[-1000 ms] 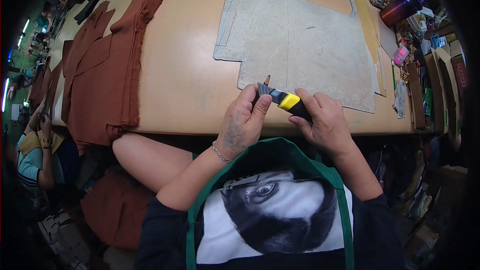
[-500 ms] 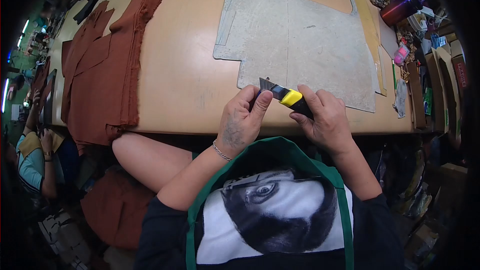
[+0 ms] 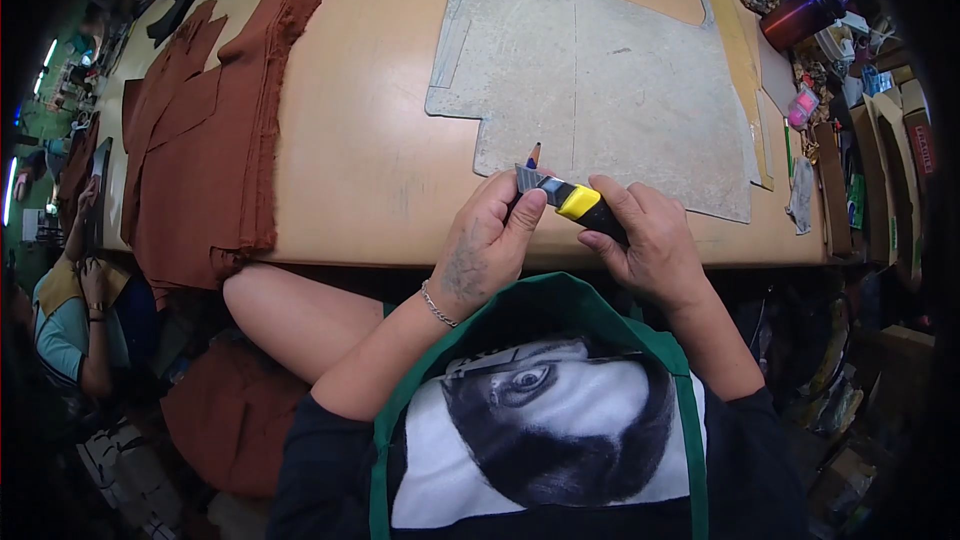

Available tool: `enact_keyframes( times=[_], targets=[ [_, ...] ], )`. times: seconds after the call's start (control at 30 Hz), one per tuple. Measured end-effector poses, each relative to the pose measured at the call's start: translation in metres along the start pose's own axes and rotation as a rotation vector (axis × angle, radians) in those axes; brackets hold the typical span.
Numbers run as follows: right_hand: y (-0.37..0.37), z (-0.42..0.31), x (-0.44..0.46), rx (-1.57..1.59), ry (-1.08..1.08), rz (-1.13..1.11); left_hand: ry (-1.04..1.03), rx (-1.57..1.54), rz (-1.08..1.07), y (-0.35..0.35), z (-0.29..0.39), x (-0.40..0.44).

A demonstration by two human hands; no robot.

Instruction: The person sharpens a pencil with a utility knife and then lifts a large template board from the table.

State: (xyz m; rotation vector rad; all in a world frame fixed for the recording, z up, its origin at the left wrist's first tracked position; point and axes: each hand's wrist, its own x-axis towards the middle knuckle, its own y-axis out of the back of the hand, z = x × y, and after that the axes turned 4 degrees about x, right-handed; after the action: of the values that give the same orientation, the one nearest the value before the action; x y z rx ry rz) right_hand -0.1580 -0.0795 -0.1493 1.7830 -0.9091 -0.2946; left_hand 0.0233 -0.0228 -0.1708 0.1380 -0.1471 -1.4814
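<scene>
My right hand point(image 3: 648, 240) is closed around a yellow and black utility knife point(image 3: 578, 202). The knife's blade points left and crosses the shaft of a dark blue pencil point(image 3: 532, 161). Pinched in my left hand point(image 3: 490, 230), the pencil stands with its bare wood tip pointing up and away from me. My left thumb lies close under the blade. Both hands are over the table's near edge, in front of a grey pattern sheet point(image 3: 630, 90). My left fingers hide most of the pencil.
Layered rust-brown fabric point(image 3: 215, 150) covers the left of the table point(image 3: 370, 90). A purple flask point(image 3: 808, 8), a pink object point(image 3: 802, 106) and cardboard boxes point(image 3: 890, 160) crowd the right side. At far left, another person point(image 3: 75, 315) sits by the table.
More of the pencil's tip now shows above the blade. The knife has shifted slightly downward and left against the pencil; both hands keep their hold.
</scene>
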Motion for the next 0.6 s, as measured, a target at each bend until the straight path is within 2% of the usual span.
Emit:
enact_keyframes(
  times=[0.53, 0.6],
  targets=[
    [0.004, 0.0, 0.001, -0.075, 0.035, 0.048, 0.117, -0.002, 0.094, -0.003, 0.002, -0.002],
    [0.004, -0.001, 0.002, -0.061, 0.028, 0.058, 0.202, -0.04, 0.055, -0.001, 0.011, -0.002]
  ],
)
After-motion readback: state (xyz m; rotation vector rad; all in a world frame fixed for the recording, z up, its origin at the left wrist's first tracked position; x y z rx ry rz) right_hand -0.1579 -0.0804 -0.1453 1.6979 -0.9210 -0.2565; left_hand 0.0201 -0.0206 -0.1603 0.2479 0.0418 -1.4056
